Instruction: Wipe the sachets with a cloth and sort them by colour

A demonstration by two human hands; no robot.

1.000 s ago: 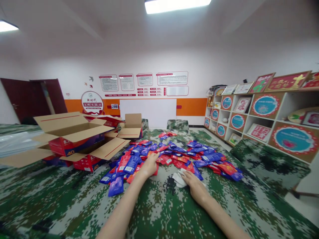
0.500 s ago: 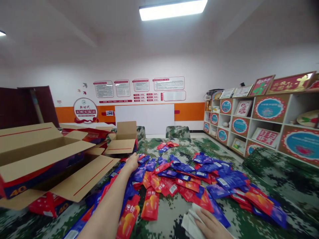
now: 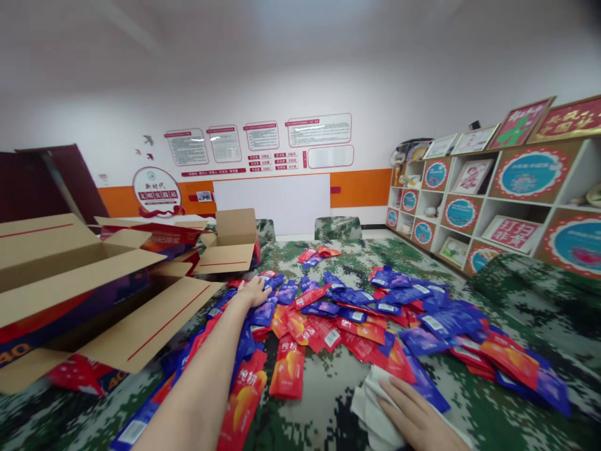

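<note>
My left hand (image 3: 254, 291) reaches across to the left side of the pile, its fingers spread over the packets. Beneath and around it lie blue packets (image 3: 264, 311) and red packets. My right hand (image 3: 413, 406) is low at the near edge, fingers laid over a crumpled white cloth (image 3: 370, 401) that it holds against the table. Just beyond the cloth are a red packet with an orange fruit print (image 3: 395, 360) and a long blue packet (image 3: 425, 380). Another red packet (image 3: 287, 366) lies flat between my two arms.
Open cardboard boxes (image 3: 154, 326) with raised flaps crowd the left side. A smaller open box (image 3: 230, 250) stands behind my left hand. Camouflage cloth (image 3: 323, 388) covers the table. Chairs (image 3: 337, 228) stand at the far end, shelves (image 3: 462, 207) along the right wall.
My left hand has opened out, its fingers spreading over the packets. My right hand stays on the white cloth. The view has tilted down a little.
</note>
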